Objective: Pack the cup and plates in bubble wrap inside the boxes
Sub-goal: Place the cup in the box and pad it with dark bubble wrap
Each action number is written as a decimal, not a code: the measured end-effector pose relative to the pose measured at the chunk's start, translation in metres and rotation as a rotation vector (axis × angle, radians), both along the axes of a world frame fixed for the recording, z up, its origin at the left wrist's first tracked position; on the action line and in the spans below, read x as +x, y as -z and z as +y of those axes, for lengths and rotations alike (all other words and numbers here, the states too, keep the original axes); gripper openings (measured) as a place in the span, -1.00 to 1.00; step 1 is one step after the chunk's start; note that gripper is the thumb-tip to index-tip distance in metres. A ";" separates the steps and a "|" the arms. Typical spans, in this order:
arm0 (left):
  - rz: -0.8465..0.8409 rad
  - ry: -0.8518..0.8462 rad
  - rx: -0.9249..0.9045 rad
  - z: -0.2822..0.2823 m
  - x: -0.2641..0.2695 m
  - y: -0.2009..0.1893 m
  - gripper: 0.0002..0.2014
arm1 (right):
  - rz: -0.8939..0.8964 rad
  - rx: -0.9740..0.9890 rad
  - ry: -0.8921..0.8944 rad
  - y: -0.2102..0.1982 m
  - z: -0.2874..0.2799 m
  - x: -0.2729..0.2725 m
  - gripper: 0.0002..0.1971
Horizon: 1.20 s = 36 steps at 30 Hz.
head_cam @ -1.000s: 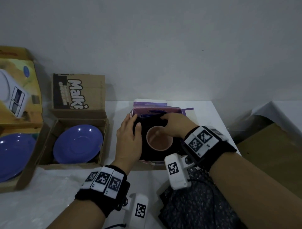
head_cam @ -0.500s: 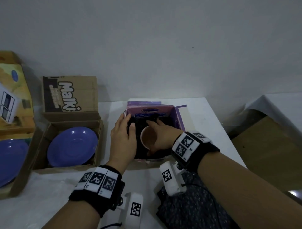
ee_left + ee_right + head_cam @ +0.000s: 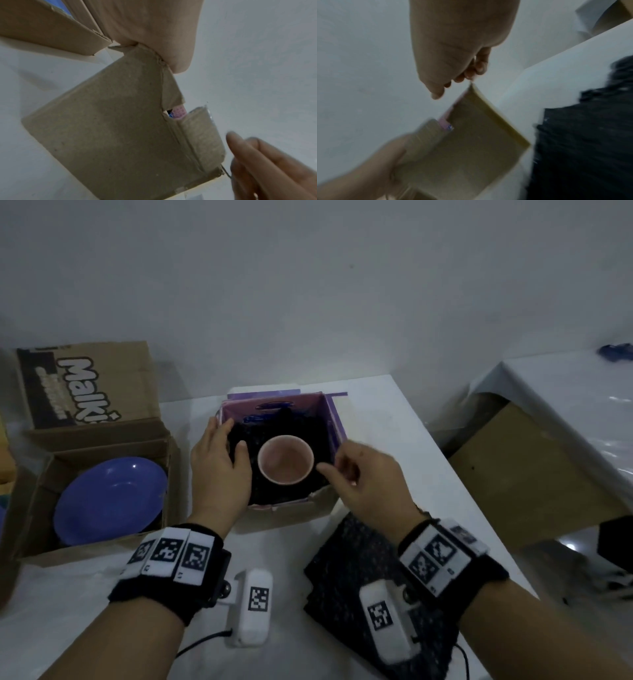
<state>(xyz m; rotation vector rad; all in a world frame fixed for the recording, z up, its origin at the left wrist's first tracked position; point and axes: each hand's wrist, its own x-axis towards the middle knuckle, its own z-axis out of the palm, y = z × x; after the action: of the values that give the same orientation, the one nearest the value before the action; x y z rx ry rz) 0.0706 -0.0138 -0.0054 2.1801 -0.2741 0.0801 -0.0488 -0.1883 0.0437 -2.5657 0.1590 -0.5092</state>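
A pink cup [image 3: 286, 459] stands upright in a small cardboard box [image 3: 291, 510] lined with black bubble wrap [image 3: 308, 429]. My left hand [image 3: 227, 440] rests over the box's left wall, fingers straight and thumb on the wrap inside. My right hand [image 3: 337, 470] hovers at the box's right front corner with loosely curled fingers, holding nothing and clear of the cup. In the left wrist view my palm sits on the top edge of the box [image 3: 111, 128]. The right wrist view is blurred; it shows my right hand [image 3: 453, 78] above the box [image 3: 471, 135].
A blue plate [image 3: 109, 501] lies in an open cardboard box [image 3: 34, 529] to the left. A loose sheet of black bubble wrap [image 3: 342, 570] lies on the white table [image 3: 394, 422] under my right wrist. A second white-covered table [image 3: 565, 412] stands at the right.
My right hand has come out of the box from beside the cup and moved right, leaving the cup fully in view. The left hand stays on the box's left wall.
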 end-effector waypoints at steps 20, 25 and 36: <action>-0.020 0.014 0.036 0.002 -0.003 -0.003 -0.55 | 0.695 0.302 0.187 0.039 -0.012 -0.070 -0.84; -0.003 0.023 0.012 0.002 -0.004 -0.003 -0.58 | 0.234 0.535 0.611 -0.004 -0.037 -0.056 -0.81; 0.173 0.028 -0.452 0.003 0.005 0.016 -0.13 | 0.282 -0.123 -0.115 -0.018 0.062 0.031 -0.70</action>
<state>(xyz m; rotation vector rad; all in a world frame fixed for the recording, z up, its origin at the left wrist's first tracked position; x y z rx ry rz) 0.0759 -0.0104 -0.0212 1.7214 -0.1677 -0.0576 -0.0178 -0.1265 0.0618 -2.7377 0.0788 -0.1157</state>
